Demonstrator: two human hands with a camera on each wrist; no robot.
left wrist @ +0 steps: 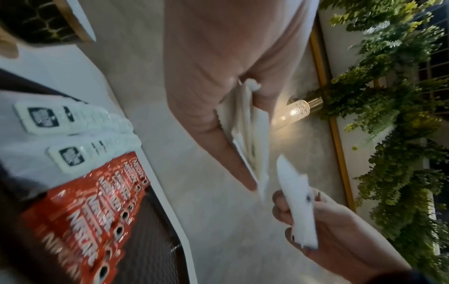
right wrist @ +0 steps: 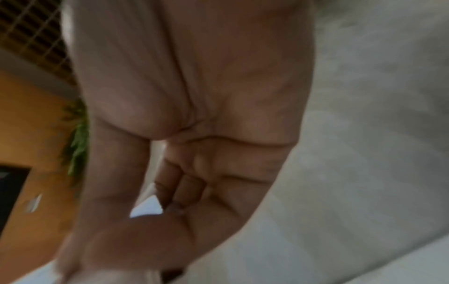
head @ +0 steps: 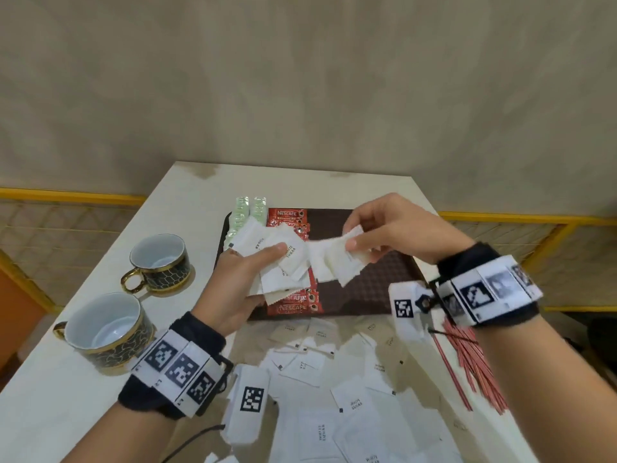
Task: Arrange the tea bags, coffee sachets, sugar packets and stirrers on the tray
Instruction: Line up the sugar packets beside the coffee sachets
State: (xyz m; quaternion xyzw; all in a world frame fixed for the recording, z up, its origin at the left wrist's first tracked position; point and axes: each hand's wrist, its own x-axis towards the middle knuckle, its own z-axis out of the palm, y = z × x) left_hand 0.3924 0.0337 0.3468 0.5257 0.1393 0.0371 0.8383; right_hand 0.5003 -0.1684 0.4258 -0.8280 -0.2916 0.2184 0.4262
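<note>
Two gold-rimmed cups point(head: 157, 262) stand at the left of the frame on the pale surface point(head: 60, 396), apart from the sorting. Right of them, the left hand point(head: 240, 285) grips a fanned sheaf of white sugar packets point(head: 267, 262) between thumb and fingers, seemingly squaring them into one stack above the dark tray point(head: 374, 282) at centre frame. On the tray's left part, green-white tea bags point(head: 248, 212) lie beside an overlapping column of red coffee sachets point(head: 293, 304), each kind in its own row. Further right, the right hand point(head: 397, 228) pinches a second, blurred bunch of packets point(head: 337, 262), its edge close to the left hand's sheaf, apparently to merge the two. Loose sugar packets point(head: 350, 402) litter the lower centre of the frame, not yet gathered. At lower right, red stirrers point(head: 474, 362) lie off the tray, likely last in line.
</note>
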